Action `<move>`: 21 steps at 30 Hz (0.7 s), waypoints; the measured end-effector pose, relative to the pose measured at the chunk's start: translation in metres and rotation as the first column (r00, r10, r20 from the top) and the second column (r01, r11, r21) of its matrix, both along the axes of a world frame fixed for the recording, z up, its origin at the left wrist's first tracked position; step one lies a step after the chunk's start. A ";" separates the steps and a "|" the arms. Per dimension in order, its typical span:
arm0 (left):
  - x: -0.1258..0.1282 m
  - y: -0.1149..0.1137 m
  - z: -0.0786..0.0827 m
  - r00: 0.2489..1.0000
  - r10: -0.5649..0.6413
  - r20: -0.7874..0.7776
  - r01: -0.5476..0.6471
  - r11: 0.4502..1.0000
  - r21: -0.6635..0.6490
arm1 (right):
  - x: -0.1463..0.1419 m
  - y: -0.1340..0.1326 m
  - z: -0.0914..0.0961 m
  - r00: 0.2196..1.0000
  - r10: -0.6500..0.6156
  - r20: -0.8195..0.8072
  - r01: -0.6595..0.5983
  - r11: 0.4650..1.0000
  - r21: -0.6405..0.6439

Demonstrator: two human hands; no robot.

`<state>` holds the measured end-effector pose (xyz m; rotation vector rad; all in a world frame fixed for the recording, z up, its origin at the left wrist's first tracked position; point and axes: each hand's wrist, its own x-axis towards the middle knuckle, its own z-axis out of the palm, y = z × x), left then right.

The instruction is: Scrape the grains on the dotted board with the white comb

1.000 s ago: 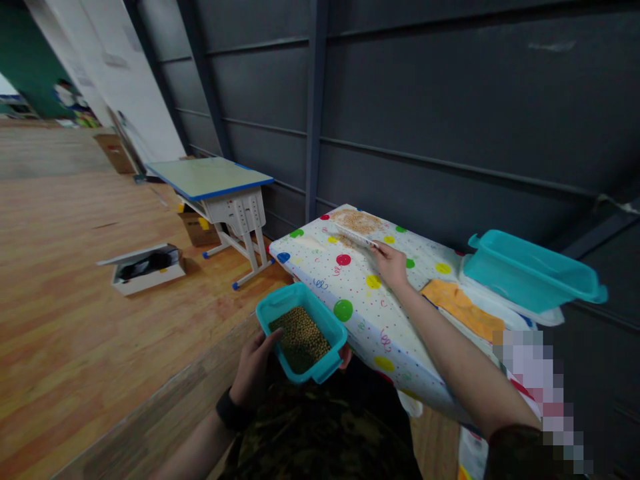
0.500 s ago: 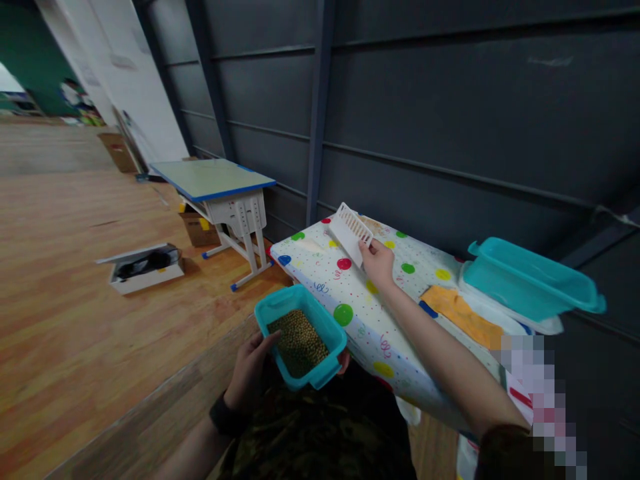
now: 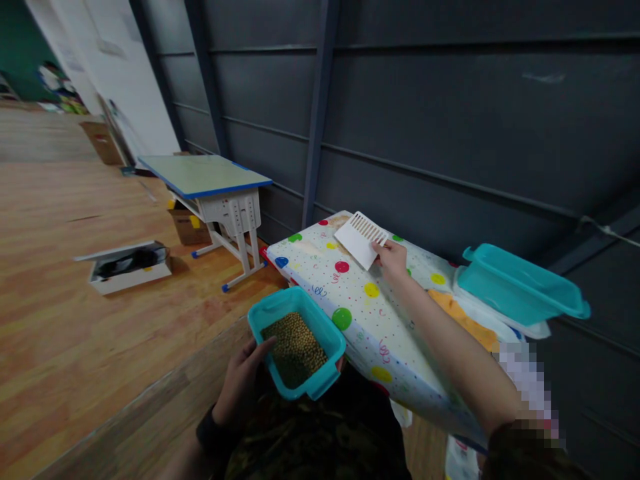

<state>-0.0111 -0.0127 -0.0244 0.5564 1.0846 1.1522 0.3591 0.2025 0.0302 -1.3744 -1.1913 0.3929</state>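
My left hand (image 3: pixel 245 373) grips a teal plastic basin (image 3: pixel 327 333) in front of my body, its thumb over the near-left rim and fingertips showing under the right side. Small round tan beans and darker green ones (image 3: pixel 295 343) cover the basin's bottom. Over the table, my right hand (image 3: pixel 393 260) pinches the right edge of a flat white plastic piece (image 3: pixel 357 243) with a row of slots along its far side. That slotted piece is tilted just above the tablecloth; whether it touches the cloth I cannot tell.
A balloon-patterned cloth covers the table (image 3: pixel 320 273). At its right end stand another teal basin (image 3: pixel 525 283) and an orange cloth (image 3: pixel 463 317). Beyond are a school desk (image 3: pixel 210 177) and an open white box (image 3: pixel 133 273) on the floor. A dark panelled wall (image 3: pixel 450 120) runs behind.
My right hand has moved slightly right and turned the white slotted piece so its flat face shows more. The basin stays in my left hand, tipped a little more toward view.
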 end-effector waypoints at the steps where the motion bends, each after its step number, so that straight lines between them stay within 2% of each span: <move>1: 0.000 0.000 -0.002 1.000 0.003 0.003 -0.003 1.000 -0.007 | 0.008 0.001 0.003 0.999 -0.002 -0.042 0.002 1.000 -0.007; 3: 0.000 0.001 -0.004 1.000 0.010 0.011 -0.010 1.000 -0.017 | 0.020 0.001 0.006 0.996 -0.034 -0.083 0.032 0.999 -0.024; 5: 0.000 0.001 -0.003 1.000 0.012 0.013 -0.012 1.000 -0.026 | 0.027 -0.002 0.005 0.998 -0.056 -0.019 0.056 0.998 -0.015; 13: -0.001 0.000 0.000 1.000 0.019 0.010 -0.019 0.999 -0.042 | 0.022 -0.036 -0.024 0.984 -0.056 0.169 0.061 0.998 -0.025; 17: -0.001 0.000 0.004 1.000 0.028 0.002 -0.028 0.999 -0.027 | 0.024 -0.053 -0.023 0.981 0.008 0.194 -0.005 1.000 -0.015; 21: -0.001 0.002 0.005 1.000 0.007 0.003 -0.007 1.000 0.006 | 0.020 -0.055 -0.019 0.983 -0.007 0.184 0.003 1.000 0.022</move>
